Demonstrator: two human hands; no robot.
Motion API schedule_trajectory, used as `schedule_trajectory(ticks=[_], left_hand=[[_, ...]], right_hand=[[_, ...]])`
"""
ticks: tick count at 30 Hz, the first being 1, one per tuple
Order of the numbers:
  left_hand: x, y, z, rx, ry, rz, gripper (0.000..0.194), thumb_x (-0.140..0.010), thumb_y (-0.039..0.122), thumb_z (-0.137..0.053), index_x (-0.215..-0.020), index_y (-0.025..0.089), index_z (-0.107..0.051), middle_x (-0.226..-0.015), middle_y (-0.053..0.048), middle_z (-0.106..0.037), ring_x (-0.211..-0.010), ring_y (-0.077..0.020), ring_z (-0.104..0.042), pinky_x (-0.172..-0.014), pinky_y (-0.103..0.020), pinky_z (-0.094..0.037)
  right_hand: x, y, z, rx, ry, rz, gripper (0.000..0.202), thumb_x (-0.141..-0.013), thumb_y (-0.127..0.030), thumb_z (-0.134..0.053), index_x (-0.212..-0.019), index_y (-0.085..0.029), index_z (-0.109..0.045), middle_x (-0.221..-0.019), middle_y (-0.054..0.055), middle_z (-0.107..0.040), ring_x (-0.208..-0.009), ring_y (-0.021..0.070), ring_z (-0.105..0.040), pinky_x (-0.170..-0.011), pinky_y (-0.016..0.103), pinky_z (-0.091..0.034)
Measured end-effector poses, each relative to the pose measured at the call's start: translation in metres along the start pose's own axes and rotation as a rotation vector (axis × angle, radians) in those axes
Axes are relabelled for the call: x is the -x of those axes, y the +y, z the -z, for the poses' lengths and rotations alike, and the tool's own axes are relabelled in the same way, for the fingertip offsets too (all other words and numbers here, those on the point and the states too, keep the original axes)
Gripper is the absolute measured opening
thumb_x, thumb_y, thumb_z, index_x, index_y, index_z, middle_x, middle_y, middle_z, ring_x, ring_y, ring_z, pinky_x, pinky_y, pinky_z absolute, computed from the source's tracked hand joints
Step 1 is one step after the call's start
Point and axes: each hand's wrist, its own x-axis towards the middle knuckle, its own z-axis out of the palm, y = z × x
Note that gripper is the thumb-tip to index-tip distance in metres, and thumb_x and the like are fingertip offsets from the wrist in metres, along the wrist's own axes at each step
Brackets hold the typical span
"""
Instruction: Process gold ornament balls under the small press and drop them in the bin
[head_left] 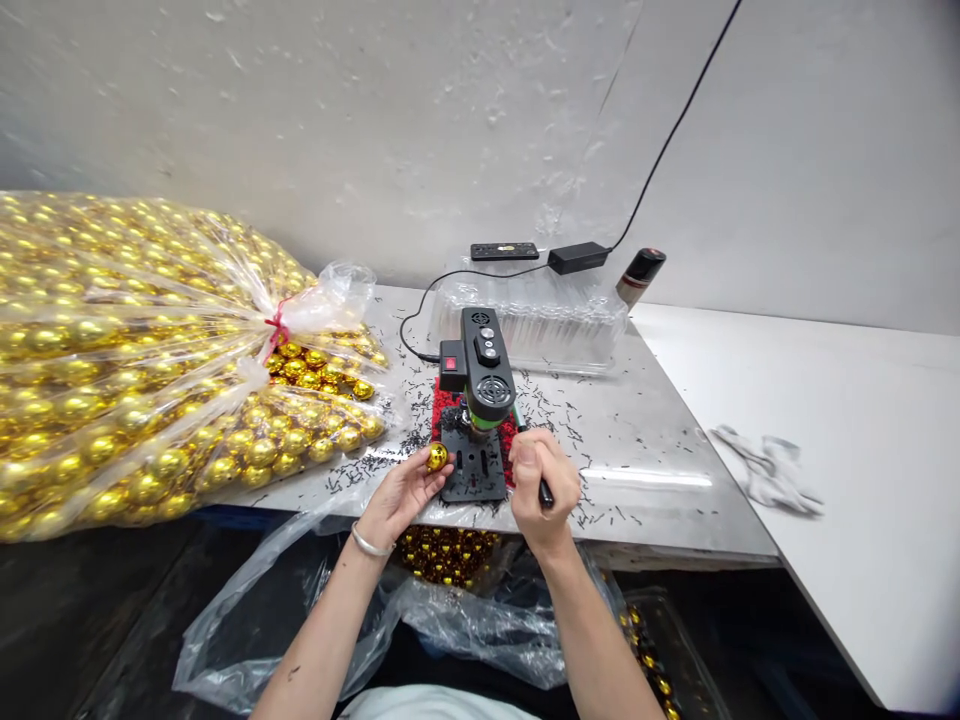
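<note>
My left hand (pixel 405 490) pinches a small shiny gold ball (pixel 437 457) with dark markings on it, just left of the black base plate. In my right hand (pixel 544 483) is the black handle (pixel 546 494) of a lever, fingers wrapped round it. The lever belongs to a small black bench drill press (pixel 487 365) with round vents, buttons and a red switch at its side. Under its head lies a slotted black base plate (pixel 474 465) on a red mat (pixel 442 402). The drill tip is hidden beneath the head.
A large clear bag of gold balls (pixel 150 370), tied with red string, fills the left. Black shavings (pixel 540 400) litter the metal table. Behind stand clear plastic trays (pixel 555 325), a power adapter (pixel 579 258) and a spray can (pixel 641 275). Gloves (pixel 769 470) lie right; an open bag of balls (pixel 450 556) hangs below.
</note>
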Motion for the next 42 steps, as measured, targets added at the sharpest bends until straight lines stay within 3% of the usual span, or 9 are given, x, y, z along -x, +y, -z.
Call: schedule_trajectory(ticks=[3, 8, 12, 16, 20, 24, 27, 33, 42], left_hand=[[0.0, 0.001, -0.004, -0.04, 0.022, -0.008, 0.01, -0.085, 0.014, -0.058, -0.091, 0.01, -0.065, -0.086, -0.012, -0.073, -0.074, -0.015, -0.069, -0.061, -0.02, -0.054], [0.0, 0.006, -0.006, -0.107, 0.023, -0.052, 0.024, -0.084, 0.01, -0.059, -0.107, 0.015, -0.063, -0.083, -0.005, -0.073, -0.056, -0.0081, -0.062, -0.05, -0.016, -0.048], [-0.004, 0.004, -0.01, -0.106, 0.079, -0.083, 0.016, -0.079, 0.011, -0.064, -0.095, 0.011, -0.065, -0.081, -0.006, -0.072, -0.065, -0.0118, -0.066, -0.062, -0.021, -0.053], [-0.016, -0.007, -0.019, -0.229, 0.074, -0.241, 0.025, -0.071, 0.017, -0.074, -0.091, 0.015, -0.06, -0.082, -0.004, -0.07, -0.075, -0.0157, -0.068, -0.075, -0.029, -0.053], [-0.029, -0.021, -0.024, -0.528, 0.085, -0.466, 0.034, -0.065, 0.023, -0.079, -0.095, 0.017, -0.063, -0.086, -0.004, -0.07, -0.083, -0.0166, -0.064, -0.082, -0.03, -0.049], [-0.029, -0.028, -0.024, -0.871, 0.145, -0.576, 0.037, -0.065, 0.027, -0.078, -0.101, 0.02, -0.07, -0.09, -0.005, -0.071, -0.079, -0.0195, -0.061, -0.083, -0.033, -0.046], [-0.024, -0.029, -0.024, -0.972, 0.16, -0.63, 0.034, -0.065, 0.027, -0.077, -0.098, 0.022, -0.073, -0.087, -0.005, -0.07, -0.079, -0.0222, -0.059, -0.085, -0.035, -0.045], [-0.022, -0.031, -0.022, -1.051, 0.052, -0.784, 0.028, -0.069, 0.029, -0.075, -0.097, 0.024, -0.073, -0.104, -0.008, -0.07, -0.1, -0.0274, -0.056, -0.098, -0.038, -0.037], [-0.031, -0.035, -0.014, -1.025, 0.048, -0.776, 0.03, -0.069, 0.033, -0.076, -0.098, 0.026, -0.073, -0.107, -0.008, -0.07, -0.107, -0.0302, -0.052, -0.106, -0.043, -0.027]], right_hand=[[0.001, 0.0, 0.0, 0.004, -0.001, -0.011, 0.026, -0.087, -0.007, -0.041, -0.065, -0.02, -0.044, -0.065, 0.001, -0.05, -0.061, 0.0123, -0.049, -0.055, 0.028, -0.038], [-0.006, -0.004, 0.001, -0.015, -0.002, -0.015, 0.029, -0.089, -0.009, -0.041, -0.062, -0.02, -0.042, -0.063, 0.001, -0.049, -0.062, 0.0127, -0.05, -0.055, 0.028, -0.037], [-0.022, -0.011, 0.001, -0.009, 0.009, -0.052, 0.033, -0.091, -0.011, -0.041, -0.059, -0.021, -0.038, -0.058, -0.001, -0.044, -0.059, 0.0112, -0.046, -0.054, 0.028, -0.035], [-0.035, -0.015, 0.0, 0.017, 0.001, -0.065, 0.035, -0.092, -0.013, -0.041, -0.058, -0.021, -0.036, -0.055, -0.003, -0.039, -0.055, 0.0099, -0.041, -0.052, 0.027, -0.033], [-0.035, -0.016, 0.002, 0.021, -0.013, -0.058, 0.034, -0.091, -0.011, -0.041, -0.059, -0.021, -0.037, -0.056, -0.002, -0.041, -0.056, 0.0098, -0.041, -0.053, 0.027, -0.033], [-0.031, -0.015, 0.004, 0.022, -0.03, -0.054, 0.033, -0.091, -0.011, -0.042, -0.06, -0.021, -0.039, -0.057, -0.002, -0.042, -0.057, 0.0104, -0.043, -0.054, 0.027, -0.034], [-0.028, -0.014, 0.004, 0.033, -0.029, -0.064, 0.032, -0.091, -0.011, -0.042, -0.06, -0.02, -0.041, -0.058, -0.002, -0.044, -0.057, 0.0107, -0.045, -0.054, 0.026, -0.035], [-0.017, -0.01, 0.006, 0.035, -0.053, -0.033, 0.027, -0.089, -0.008, -0.042, -0.065, -0.019, -0.046, -0.063, 0.0, -0.051, -0.061, 0.0116, -0.049, -0.056, 0.026, -0.038], [0.033, 0.014, 0.0, 0.003, -0.079, 0.012, 0.024, -0.09, -0.012, -0.038, -0.068, -0.02, -0.046, -0.068, 0.003, -0.053, -0.066, 0.0145, -0.052, -0.059, 0.029, -0.043]])
